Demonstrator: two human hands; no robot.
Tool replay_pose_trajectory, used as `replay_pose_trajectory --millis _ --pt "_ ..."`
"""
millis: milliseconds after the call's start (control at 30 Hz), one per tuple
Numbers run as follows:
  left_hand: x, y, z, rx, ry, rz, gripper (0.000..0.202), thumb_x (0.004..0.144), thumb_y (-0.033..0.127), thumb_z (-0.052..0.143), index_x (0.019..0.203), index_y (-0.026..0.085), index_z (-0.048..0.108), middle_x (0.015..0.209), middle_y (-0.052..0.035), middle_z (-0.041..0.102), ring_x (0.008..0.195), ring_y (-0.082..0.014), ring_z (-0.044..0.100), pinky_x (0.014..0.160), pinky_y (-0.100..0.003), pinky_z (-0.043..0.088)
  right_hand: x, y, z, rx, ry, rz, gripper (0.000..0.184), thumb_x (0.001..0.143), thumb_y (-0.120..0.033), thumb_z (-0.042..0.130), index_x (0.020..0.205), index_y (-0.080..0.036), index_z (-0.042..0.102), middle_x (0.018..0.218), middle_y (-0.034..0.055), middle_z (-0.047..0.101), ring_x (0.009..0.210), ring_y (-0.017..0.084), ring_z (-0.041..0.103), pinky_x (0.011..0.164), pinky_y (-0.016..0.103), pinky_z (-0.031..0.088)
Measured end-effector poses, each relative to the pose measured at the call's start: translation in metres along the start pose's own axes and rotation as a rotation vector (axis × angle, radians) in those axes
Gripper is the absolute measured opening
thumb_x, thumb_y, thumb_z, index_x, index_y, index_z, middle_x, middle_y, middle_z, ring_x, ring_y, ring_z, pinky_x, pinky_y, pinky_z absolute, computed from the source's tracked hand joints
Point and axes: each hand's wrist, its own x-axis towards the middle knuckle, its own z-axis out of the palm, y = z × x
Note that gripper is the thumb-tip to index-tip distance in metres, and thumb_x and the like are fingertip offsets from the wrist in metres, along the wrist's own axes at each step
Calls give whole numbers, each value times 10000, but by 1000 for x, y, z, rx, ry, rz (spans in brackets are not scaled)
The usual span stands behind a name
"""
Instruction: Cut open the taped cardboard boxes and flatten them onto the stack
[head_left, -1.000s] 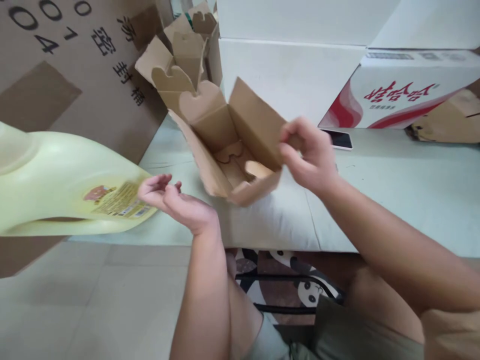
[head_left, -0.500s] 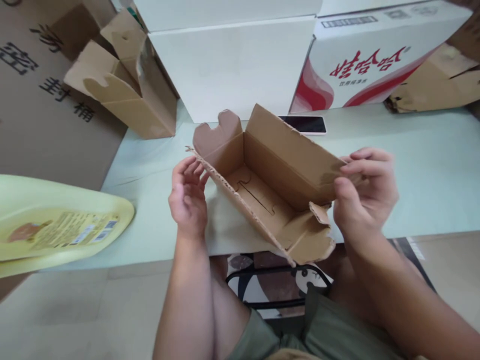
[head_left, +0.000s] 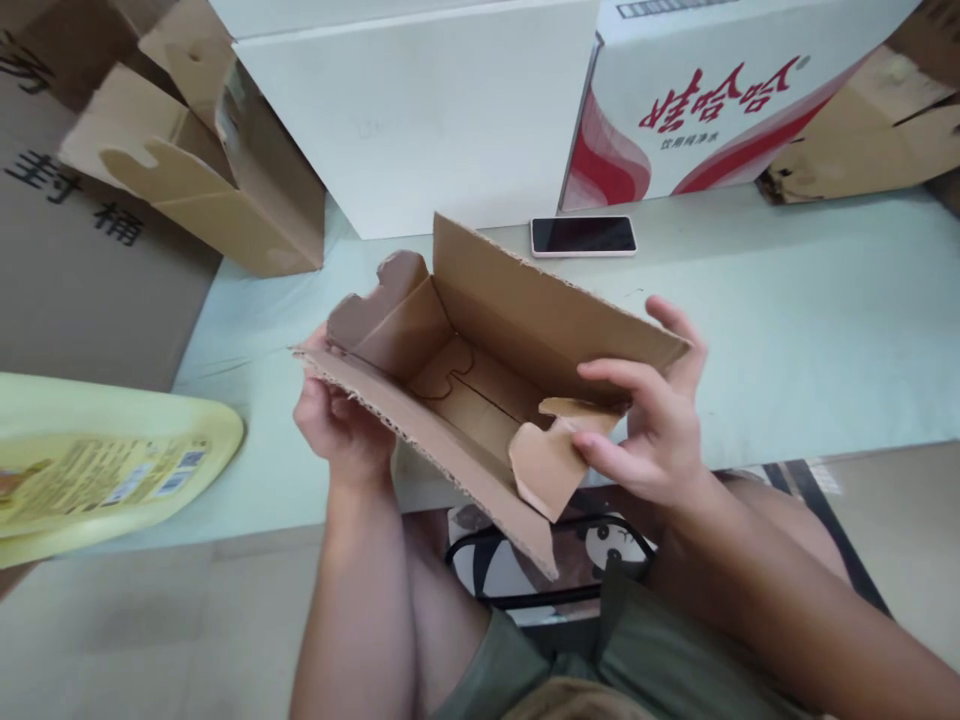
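An open brown cardboard box is tilted in front of me, its top flaps standing up and a slotted seam showing on its bottom. My left hand grips it from outside at the far left corner, fingers partly hidden behind the long left flap. At the near right end, my right hand has its thumb on the small notched end flap and its index finger over the inner side of the long far flap. That end flap is bent inward over the opening.
A phone lies on the pale green tabletop. Behind it stand a white box and a red-and-white printed carton. Another folded cardboard box is at the back left, a yellow bottle at the left edge.
The box has moved left and toward me, and its near end flap is now folded inward. My right hand has shifted left onto that flap; my left hand has closed on the left side.
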Motion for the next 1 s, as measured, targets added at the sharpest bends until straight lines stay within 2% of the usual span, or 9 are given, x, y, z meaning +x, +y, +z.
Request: replay_pose_trajectory --millis 133,300,367,500,567,667,767,867,1000 --pt "3 -5 -4 -42 71 196 404 869 650 550 844 256 637 962 -77 615 1162 -306 595 1144 -473 444 -6 5 11 255 2 60 824 916 -364 722 1635 -472 334 1537 75 562 1386 344 617 1101 610 580" --pt "7 -14 -7 14 65 194 553 802 812 646 771 263 591 897 -52 537 1029 -272 586 987 -418 495 -10 2 16 462 -60 32 1091 912 -134 702 1683 -589 79 1524 -28 642 1237 220 734 1036 452 651" --pt "7 -16 -7 16 44 152 569 771 822 703 843 267 601 919 -36 555 967 -245 591 917 -381 503 -9 1 14 446 -73 7 1038 919 -150 698 1696 -550 137 1541 -5 642 1291 239 718 1059 481 640" --pt "13 -24 -7 -39 40 192 603 747 725 820 1142 319 615 980 -7 575 888 -197 593 857 -338 499 -7 3 10 313 -106 -104 446 993 -452 638 1422 -345 690 1534 90 638 1308 332 701 1048 525 629" --pt "19 -31 -9 -11 38 288 680 731 751 818 1223 333 608 979 -7 574 868 -191 599 850 -341 510 -5 4 7 353 -127 -78 425 1026 -546 548 1291 -301 773 1474 99 675 1276 344 714 1051 537 624" --pt "26 -38 -14 107 11 384 633 787 749 773 1253 331 676 1156 -50 632 1067 -241 645 1003 -408 534 -4 3 5 428 -165 -19 382 1038 -494 537 1244 -291 787 1401 86 722 1297 339 704 1135 554 579" --pt "27 -36 -17 217 -57 441 396 908 629 701 1141 323 797 1307 -69 638 1303 -296 596 1176 -477 474 -7 2 6 486 -181 36 386 1034 -487 534 1294 -292 740 1389 86 730 1330 342 683 1204 589 523" --pt "25 -29 -18 269 -101 457 275 956 468 644 1058 323 853 1278 -60 671 1309 -291 597 1235 -497 438 -14 3 10 549 -164 99 474 1017 -523 525 1433 -317 620 1417 81 716 1389 348 641 1237 607 484" --pt "22 -24 -19 267 -90 435 250 906 333 649 1015 300 872 1185 -55 703 1228 -275 634 1230 -491 451 -22 5 14 549 -169 139 572 992 -569 538 1528 -379 472 1626 61 548 1503 368 540 1229 628 478"
